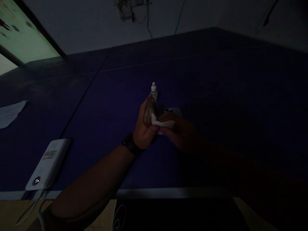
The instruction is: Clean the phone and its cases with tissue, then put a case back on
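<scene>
My left hand (142, 134), with a dark watch on its wrist, is closed around a curved, brown-tinted piece with a dark rim (147, 115); its exact kind is hard to make out in the dim light. A crumpled white tissue (166, 124) lies against this piece and runs across to my right hand (181, 133). The right thumb and fingers pinch that tissue. Just beyond the left fingertips stands a small clear dropper bottle (154, 93) with a white top. Partly hidden behind my right hand, a phone (176, 111) lies with its camera lenses up.
The dark blue table (108, 106) has a pale front edge (154, 193). A white box-shaped device (48, 165) with cables rests at the left front. A printed paper sheet (12, 113) lies at far left. Wires (148, 22) hang on the wall behind.
</scene>
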Demonstrator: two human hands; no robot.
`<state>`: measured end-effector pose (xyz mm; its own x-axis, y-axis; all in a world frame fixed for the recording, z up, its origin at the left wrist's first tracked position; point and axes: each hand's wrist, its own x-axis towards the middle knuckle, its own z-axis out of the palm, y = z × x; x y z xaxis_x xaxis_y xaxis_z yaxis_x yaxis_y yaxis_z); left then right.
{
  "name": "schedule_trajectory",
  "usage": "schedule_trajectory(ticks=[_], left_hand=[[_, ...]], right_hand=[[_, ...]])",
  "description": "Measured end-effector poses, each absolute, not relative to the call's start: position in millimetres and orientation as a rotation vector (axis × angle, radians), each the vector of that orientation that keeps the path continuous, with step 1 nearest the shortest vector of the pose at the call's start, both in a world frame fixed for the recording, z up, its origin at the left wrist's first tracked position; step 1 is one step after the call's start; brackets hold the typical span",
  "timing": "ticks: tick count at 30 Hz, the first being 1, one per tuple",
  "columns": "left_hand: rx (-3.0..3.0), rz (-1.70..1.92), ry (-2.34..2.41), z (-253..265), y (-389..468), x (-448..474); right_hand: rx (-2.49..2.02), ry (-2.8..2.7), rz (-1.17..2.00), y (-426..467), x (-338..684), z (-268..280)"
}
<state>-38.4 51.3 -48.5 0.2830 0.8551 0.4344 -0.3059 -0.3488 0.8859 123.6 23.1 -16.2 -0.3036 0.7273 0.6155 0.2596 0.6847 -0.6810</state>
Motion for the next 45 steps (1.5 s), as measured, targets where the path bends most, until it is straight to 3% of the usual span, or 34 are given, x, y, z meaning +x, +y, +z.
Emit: schedule_trajectory(ticks=[6,10,18,23,28,31,34,40,45], left_hand=[[1.335,1.394,0.386,-50,53,-33],[1.324,1.378,0.487,-45,53,-33],[1.415,1.443,0.552,-47,53,-36],[1.281,1.429,0.514,-49,56,-34],[1.198,1.441,0.472,-48,60,-36],[1.159,1.440,0.499,-48,61,-37],[1.108,1.442,0.546,-48,61,-36],[1.087,1.421,0.524,-46,62,-36],[1.111,1.435,0.560,-44,59,-35]], right_hand=[[-1.080,-1.573,0.372,43,143,-27],[-0.845,-2.020,0.051,48,146,-29],[-0.415,-2.649,-0.083,37,132,-25],[-0.821,-2.105,0.138,41,143,-28],[-1.044,-1.520,-0.074,34,146,-20],[-0.739,-2.028,-0.161,32,140,-21],[-0.509,-2.542,-0.054,37,132,-29],[-0.726,-2.627,-0.020,49,136,-36],[-0.474,-2.651,-0.106,42,130,-37]])
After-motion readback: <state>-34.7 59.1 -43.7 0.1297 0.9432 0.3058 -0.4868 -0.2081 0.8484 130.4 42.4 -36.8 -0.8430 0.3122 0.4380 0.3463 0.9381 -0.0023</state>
